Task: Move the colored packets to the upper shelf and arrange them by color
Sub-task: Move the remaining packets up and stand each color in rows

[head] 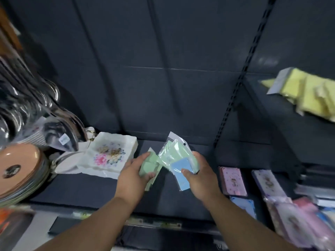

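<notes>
1. Dark panelling point(145, 51) backs a black shop shelving unit, with a slotted upright point(233, 93) running down its right side.
2. On the right, the upper shelf point(282, 113) carries a loose heap of yellow packets point(308, 93), lying flat and overlapping one another.
3. Lower down, both hands are held just above the lower shelf point(90, 189), near its middle.
4. At the left hand point(132, 171) the grip is curled round a bunch of green packets point(149, 164), thumb over the top edge and fingertips tucked beneath.
5. At the right hand point(201, 178) the grip pinches a second green bunch point(174, 153) fanned up and to the left, in clear sleeves with a hang hole at the top.
6. One blue packet point(181, 169) sits at the front of that fan, with the right thumb pressed on its near corner.
7. Both bunches nearly meet between the hands; I cannot tell whether they touch.
8. Left of the hands, a square white dish with a flower print point(110, 153) sits on the lower shelf.
9. Further left stands a stack of round plates point(20, 171), the top one peach-coloured.
10. To the right of the hands lie pink cards point(233, 180) and a blue card point(243, 203), with more pink wrapped goods, blurred, at the near right corner.
</notes>
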Tool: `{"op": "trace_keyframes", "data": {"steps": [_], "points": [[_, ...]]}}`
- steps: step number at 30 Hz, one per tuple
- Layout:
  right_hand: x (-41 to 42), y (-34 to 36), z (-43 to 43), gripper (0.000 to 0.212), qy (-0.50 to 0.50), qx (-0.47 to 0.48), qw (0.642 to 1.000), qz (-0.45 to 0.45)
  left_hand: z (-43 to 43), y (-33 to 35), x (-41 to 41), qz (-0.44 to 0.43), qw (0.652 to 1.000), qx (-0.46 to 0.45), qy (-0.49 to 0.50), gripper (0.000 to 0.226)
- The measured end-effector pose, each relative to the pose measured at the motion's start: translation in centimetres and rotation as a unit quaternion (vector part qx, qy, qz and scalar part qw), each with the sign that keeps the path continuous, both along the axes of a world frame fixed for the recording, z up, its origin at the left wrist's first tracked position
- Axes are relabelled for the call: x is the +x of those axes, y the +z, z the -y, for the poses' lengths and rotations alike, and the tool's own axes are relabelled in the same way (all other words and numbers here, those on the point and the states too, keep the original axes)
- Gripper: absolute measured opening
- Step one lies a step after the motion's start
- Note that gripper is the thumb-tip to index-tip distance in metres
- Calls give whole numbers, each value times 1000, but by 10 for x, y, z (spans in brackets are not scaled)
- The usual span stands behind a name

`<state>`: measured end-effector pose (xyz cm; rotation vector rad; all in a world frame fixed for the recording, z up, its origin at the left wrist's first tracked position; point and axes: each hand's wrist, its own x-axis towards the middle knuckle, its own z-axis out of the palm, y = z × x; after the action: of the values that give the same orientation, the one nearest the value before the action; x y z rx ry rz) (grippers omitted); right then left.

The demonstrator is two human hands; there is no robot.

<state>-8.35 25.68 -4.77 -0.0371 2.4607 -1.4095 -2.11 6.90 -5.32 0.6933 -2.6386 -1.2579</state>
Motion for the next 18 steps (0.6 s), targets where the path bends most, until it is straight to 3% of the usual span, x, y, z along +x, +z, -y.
{"op": "trace_keyframes", "data": {"steps": [12, 18], "points": [[104, 159, -25, 46, -113, -90, 972, -187, -29, 162, 55, -213, 975, 20, -55, 61], [127, 201, -84, 42, -162, -141, 954, -208, -88, 206, 61, -262, 958, 46, -104, 60]]}}
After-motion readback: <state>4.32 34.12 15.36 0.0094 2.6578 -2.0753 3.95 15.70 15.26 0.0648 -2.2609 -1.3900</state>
